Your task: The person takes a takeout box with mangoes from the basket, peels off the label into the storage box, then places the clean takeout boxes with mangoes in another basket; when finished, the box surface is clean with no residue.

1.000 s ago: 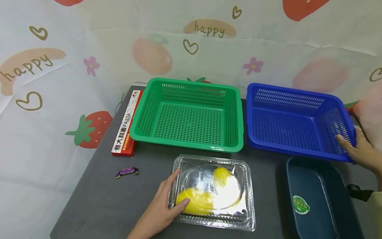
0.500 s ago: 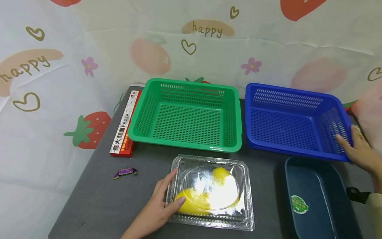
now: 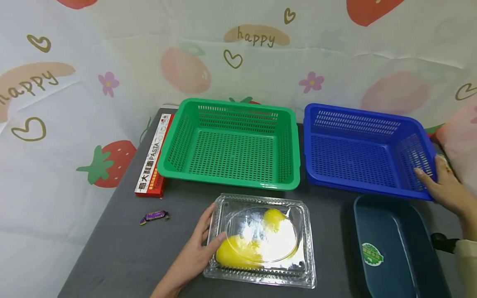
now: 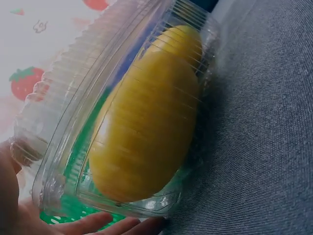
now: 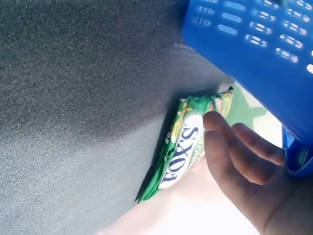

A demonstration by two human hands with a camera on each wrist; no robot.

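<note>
A clear plastic clamshell box [image 3: 257, 240] lies on the dark table near its front. Through the lid show a large oval yellow fruit [image 4: 146, 127] and a smaller yellow fruit [image 3: 273, 219]. My left hand [image 3: 195, 246] grips the box's left edge, thumb over the lid and fingers along the side wall. At the right, a blue perforated basket [image 3: 354, 163] has its right end in my right hand [image 3: 445, 186], with the thumb inside the rim and the other fingers outside. Below those fingers, in the right wrist view, lies a green and white FOX'S packet [image 5: 183, 144].
Left of the blue basket stands a green perforated basket [image 3: 231, 153], beside a red and white pasta box [image 3: 152, 161]. A purple wrapped candy [image 3: 154, 216] lies at the left. A dark blue tub [image 3: 387, 231] with a green sticker sits at front right, close below the blue basket.
My left hand has slid slightly left and up along the box, its thumb nearer the edge. The whole view has drifted a little left. My right hand stays at the blue basket.
</note>
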